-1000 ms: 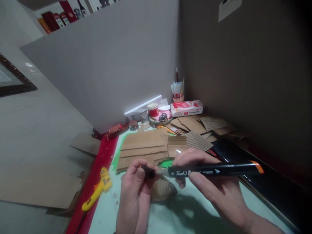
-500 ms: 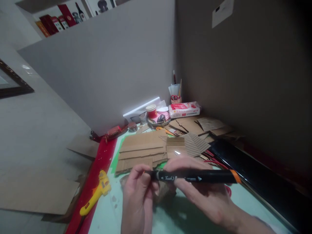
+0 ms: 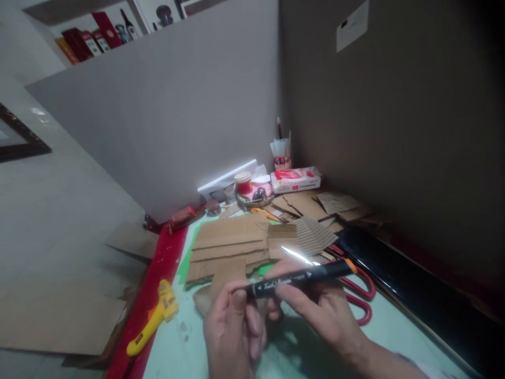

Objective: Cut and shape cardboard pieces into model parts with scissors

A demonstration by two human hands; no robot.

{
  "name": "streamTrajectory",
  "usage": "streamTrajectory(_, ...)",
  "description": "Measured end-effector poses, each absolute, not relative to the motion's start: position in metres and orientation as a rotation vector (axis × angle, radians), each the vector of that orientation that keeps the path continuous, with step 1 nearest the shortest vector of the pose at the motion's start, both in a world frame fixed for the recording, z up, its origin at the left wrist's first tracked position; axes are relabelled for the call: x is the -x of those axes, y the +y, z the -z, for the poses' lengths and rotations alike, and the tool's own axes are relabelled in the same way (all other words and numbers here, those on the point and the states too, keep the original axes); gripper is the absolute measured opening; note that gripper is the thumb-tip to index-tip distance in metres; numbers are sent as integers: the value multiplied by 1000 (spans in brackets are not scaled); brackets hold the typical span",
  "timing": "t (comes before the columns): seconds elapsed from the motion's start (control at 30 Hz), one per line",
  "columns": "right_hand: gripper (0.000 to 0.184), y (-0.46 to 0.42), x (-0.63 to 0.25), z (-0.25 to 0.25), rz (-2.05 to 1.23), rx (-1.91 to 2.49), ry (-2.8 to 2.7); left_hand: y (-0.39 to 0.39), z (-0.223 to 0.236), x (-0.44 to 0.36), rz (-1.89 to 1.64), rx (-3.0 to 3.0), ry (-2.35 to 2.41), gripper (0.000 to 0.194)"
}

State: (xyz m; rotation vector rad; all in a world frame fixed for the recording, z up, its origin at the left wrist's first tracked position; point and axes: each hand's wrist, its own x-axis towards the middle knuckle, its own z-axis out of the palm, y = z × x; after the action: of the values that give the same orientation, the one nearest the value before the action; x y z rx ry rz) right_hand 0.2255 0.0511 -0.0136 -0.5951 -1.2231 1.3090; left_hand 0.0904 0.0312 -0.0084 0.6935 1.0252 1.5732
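A black marker (image 3: 300, 278) with an orange end and white lettering is held level between both hands above the table. My left hand (image 3: 239, 323) pinches its left end between thumb and fingers. My right hand (image 3: 329, 310) is closed around the body, thumb along the near side. Just beyond the right hand lie scissors with red handles (image 3: 371, 288), blades partly hidden by the fingers. Cut cardboard (image 3: 226, 234) rests on the table behind the hands. Another brown piece beneath them is mostly covered.
On the left edge lies a yellow glue gun (image 3: 155, 318). A long black case (image 3: 398, 284) runs along the right. At the back are a red paper cup (image 3: 243, 184), a tissue pack (image 3: 295, 180) and a pen holder (image 3: 282, 162). More cardboard scraps (image 3: 339, 202) lie back right.
The marker's orange end has swung up and leftward, and the right hand has shifted left with it. The left hand has moved slightly right. More of the scissors now shows.
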Motion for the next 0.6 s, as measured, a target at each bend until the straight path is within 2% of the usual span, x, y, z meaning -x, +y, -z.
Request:
streamTrajectory(0.23, 20, 48, -222, 16, -1381, 670, -1117, 30, 16, -93, -1653, -724, 1041, 41)
streamTrajectory(0.6, 12, 56, -224, 19, -1246, 636, -1273, 41, 16, -82, -1386, -655, 970, 52)
